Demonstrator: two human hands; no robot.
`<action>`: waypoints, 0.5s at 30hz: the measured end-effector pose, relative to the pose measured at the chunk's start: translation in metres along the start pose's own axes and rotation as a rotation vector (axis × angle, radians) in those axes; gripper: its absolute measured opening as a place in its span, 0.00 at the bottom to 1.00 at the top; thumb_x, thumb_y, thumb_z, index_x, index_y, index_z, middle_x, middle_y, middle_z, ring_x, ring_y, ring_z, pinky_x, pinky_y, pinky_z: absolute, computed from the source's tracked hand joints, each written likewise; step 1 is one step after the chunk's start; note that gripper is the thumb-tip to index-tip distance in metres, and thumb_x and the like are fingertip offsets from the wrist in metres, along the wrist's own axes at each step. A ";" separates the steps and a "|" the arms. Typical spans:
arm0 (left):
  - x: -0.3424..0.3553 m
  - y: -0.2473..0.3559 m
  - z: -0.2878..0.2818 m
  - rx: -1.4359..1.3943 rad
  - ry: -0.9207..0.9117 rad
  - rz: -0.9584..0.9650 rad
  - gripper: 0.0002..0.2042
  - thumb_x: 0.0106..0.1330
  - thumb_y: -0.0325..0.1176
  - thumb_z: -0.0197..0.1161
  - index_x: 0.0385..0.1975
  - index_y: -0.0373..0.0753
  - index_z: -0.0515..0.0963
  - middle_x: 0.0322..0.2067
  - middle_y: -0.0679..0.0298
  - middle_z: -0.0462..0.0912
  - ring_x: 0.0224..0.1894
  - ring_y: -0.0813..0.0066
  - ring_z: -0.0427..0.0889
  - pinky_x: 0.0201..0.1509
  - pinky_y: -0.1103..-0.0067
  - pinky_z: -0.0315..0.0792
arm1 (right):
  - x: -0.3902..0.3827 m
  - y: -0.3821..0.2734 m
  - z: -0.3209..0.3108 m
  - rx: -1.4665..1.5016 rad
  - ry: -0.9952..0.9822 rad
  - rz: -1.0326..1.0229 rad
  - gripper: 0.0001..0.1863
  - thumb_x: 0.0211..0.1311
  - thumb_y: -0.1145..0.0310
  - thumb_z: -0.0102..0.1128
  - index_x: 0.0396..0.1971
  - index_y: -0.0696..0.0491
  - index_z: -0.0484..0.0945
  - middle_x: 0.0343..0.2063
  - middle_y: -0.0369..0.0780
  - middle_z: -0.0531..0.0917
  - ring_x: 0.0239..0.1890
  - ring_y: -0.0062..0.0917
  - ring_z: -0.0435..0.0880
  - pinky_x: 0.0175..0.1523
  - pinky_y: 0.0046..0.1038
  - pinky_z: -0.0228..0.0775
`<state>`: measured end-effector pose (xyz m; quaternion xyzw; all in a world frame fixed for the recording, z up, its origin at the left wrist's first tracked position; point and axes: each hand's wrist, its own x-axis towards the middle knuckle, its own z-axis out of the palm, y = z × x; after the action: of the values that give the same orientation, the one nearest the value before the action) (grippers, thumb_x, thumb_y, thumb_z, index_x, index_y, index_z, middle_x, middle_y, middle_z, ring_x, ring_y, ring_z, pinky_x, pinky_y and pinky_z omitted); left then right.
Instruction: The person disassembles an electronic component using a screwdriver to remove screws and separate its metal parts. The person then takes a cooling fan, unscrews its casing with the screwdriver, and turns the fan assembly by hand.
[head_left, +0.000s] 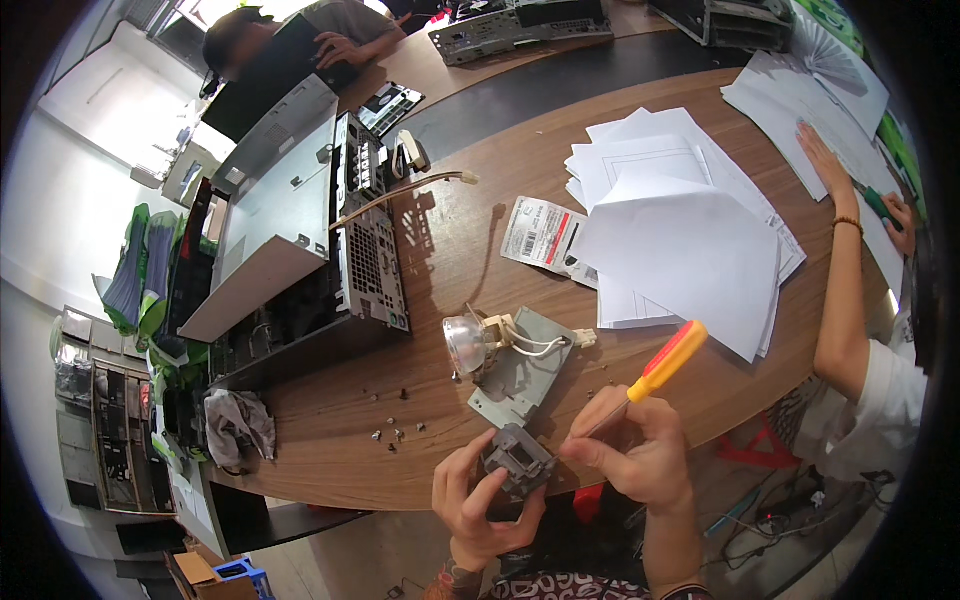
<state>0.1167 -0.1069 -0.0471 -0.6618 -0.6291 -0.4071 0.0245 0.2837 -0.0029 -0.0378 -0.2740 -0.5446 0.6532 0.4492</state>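
Note:
A small dark-grey housing (518,458) with a square opening is held up near the desk's front edge by my left hand (478,505), fingers wrapped around its sides. To its right, my right hand (630,450) grips a screwdriver (668,362) with a yellow and red handle, its shaft angled down among my fingertips; the tip is hard to make out. Just beyond the housing lie a grey metal plate (535,375) and a reflector lamp (465,345) with white wires and a connector. Several loose screws (398,433) are scattered to the left.
An opened metal computer case (372,280) fills the left of the wooden desk (330,460), beside a crumpled cloth (240,428). Paper sheets (680,260) and a labelled packet (535,232) lie right of centre. A co-worker's arms (840,300) reach over papers at right; another person (340,35) works at top left.

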 end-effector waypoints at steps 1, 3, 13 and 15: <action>0.000 0.000 0.000 0.001 0.003 -0.001 0.31 0.43 0.31 0.75 0.49 0.48 0.68 0.49 0.48 0.78 0.43 0.53 0.78 0.44 0.67 0.73 | 0.000 0.000 0.001 0.036 0.010 0.024 0.06 0.55 0.78 0.70 0.31 0.61 0.81 0.32 0.40 0.86 0.32 0.18 0.85 0.35 0.18 0.78; -0.001 0.000 0.001 -0.005 0.010 -0.002 0.31 0.43 0.31 0.75 0.49 0.48 0.68 0.49 0.48 0.78 0.43 0.53 0.79 0.44 0.67 0.73 | 0.000 -0.001 0.002 0.072 0.021 0.047 0.06 0.55 0.78 0.69 0.31 0.61 0.81 0.32 0.40 0.86 0.33 0.18 0.86 0.36 0.19 0.79; -0.003 -0.003 0.001 0.011 0.010 0.008 0.32 0.42 0.32 0.75 0.50 0.48 0.67 0.49 0.48 0.78 0.43 0.53 0.79 0.44 0.66 0.73 | 0.003 -0.018 0.008 0.115 -0.025 0.129 0.10 0.59 0.85 0.56 0.41 0.66 0.81 0.29 0.44 0.86 0.30 0.21 0.85 0.34 0.20 0.78; -0.003 -0.002 0.001 0.013 0.006 0.006 0.32 0.42 0.32 0.75 0.50 0.48 0.67 0.49 0.48 0.78 0.43 0.53 0.79 0.44 0.66 0.73 | 0.003 -0.019 0.006 0.083 -0.043 0.100 0.10 0.60 0.85 0.54 0.41 0.66 0.81 0.29 0.45 0.86 0.29 0.21 0.85 0.34 0.20 0.78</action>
<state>0.1157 -0.1077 -0.0507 -0.6623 -0.6294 -0.4051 0.0320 0.2834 -0.0030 -0.0174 -0.2678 -0.5122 0.7026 0.4151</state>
